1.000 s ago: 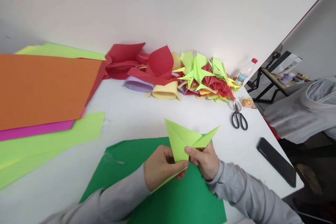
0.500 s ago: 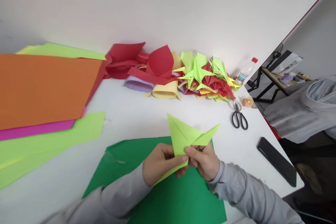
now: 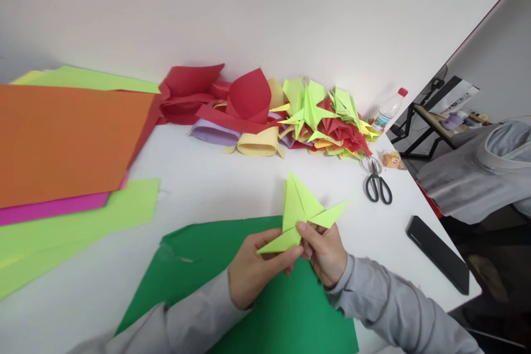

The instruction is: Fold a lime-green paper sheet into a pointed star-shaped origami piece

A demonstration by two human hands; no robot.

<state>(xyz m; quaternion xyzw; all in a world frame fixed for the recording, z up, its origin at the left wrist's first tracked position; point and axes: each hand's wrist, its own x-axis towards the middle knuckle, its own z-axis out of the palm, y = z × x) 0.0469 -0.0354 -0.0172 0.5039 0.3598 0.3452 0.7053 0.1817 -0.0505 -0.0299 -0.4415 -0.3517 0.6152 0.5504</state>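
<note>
Both hands hold a partly folded lime-green paper piece [image 3: 299, 211] with pointed flaps, a little above a dark green sheet [image 3: 286, 310] on the white table [image 3: 215, 188]. My left hand [image 3: 254, 268] pinches its lower left flap between thumb and fingers. My right hand [image 3: 326, 251] grips the middle of the piece from the right, fingers closed. One point stands up, another sticks out to the right.
Large orange [image 3: 62, 138], pink and lime sheets lie at the left. A heap of folded red, lime and yellow paper shapes [image 3: 290, 116] lines the wall. Black scissors [image 3: 376, 183], a plastic bottle [image 3: 388, 112] and a black phone [image 3: 437, 254] lie at the right near the table edge.
The lime piece has been turned and refolded: its upper point now stands more upright and narrower, and a lower flap is spread out to the left by my left hand.
</note>
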